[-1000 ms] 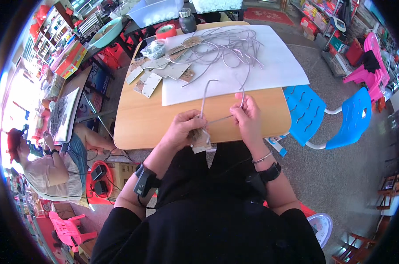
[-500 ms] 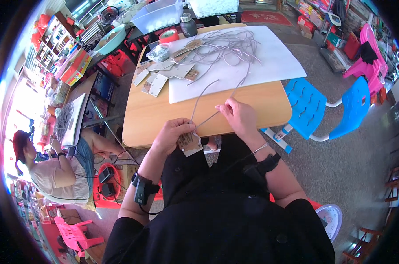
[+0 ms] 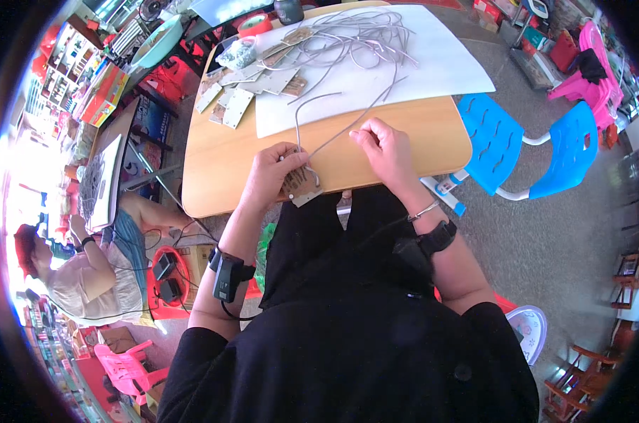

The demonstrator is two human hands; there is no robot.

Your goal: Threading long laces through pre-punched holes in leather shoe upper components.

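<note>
Near the table's front edge, my left hand (image 3: 271, 173) is closed on a small brown and white board (image 3: 306, 192) with holes near its edge. A grey cord (image 3: 333, 137) passes through the board; one end rises past my left thumb and bends right, the other length slants up toward the white sheet. My right hand (image 3: 388, 156) hovers above the wood to the right, fingers curled in; the slanting cord runs just beside its fingertips, seemingly apart from them. More boards (image 3: 240, 107) lie in a loose pile at the table's left, and a tangle of grey cords (image 3: 361, 39) covers the sheet.
The white sheet (image 3: 439, 67) lies on the wooden table (image 3: 213, 180). A clear tub of small pieces (image 3: 238, 53), a red tape roll (image 3: 254, 25) and a dark bottle (image 3: 289, 10) stand behind the boards. A blue chair (image 3: 490, 144) is at right; another person (image 3: 87, 278) sits at left.
The slanting cord has left my right fingers and now runs straight past them. My right hand has curled in slightly. The view has shifted, so the table sits higher in the picture.
</note>
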